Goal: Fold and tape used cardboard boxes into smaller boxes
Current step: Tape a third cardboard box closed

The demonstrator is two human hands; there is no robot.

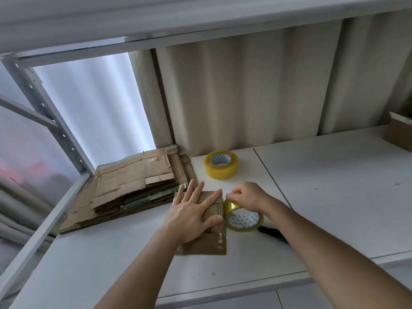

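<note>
The left hand (189,216) lay flat, fingers straight, pressing the small folded brown cardboard piece (208,240) onto the white bench (334,197), likely keeping folds closed. Just beside its right edge, the right hand (247,196) pinched the yellowish tape roll (243,218).

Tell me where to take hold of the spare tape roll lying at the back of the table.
Take the spare tape roll from above: it lies flat with its core hole facing up and bare table around it. Put the grip across the rim, thumb in the hole, fingers on the outer wall.
</note>
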